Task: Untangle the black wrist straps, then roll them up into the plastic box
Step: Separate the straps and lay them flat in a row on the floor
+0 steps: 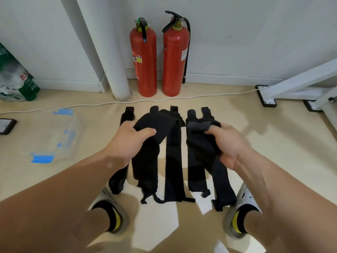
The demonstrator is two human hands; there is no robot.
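Behind the straps (173,161), two fire extinguishers (143,70)

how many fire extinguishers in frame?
2. Both stand against the far wall, right of the white pipe: left extinguisher, and right extinguisher beside it, with a black hose. None looks hidden.

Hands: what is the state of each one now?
Left hand: grips a black wrist strap.
Right hand: grips a bunched black wrist strap.
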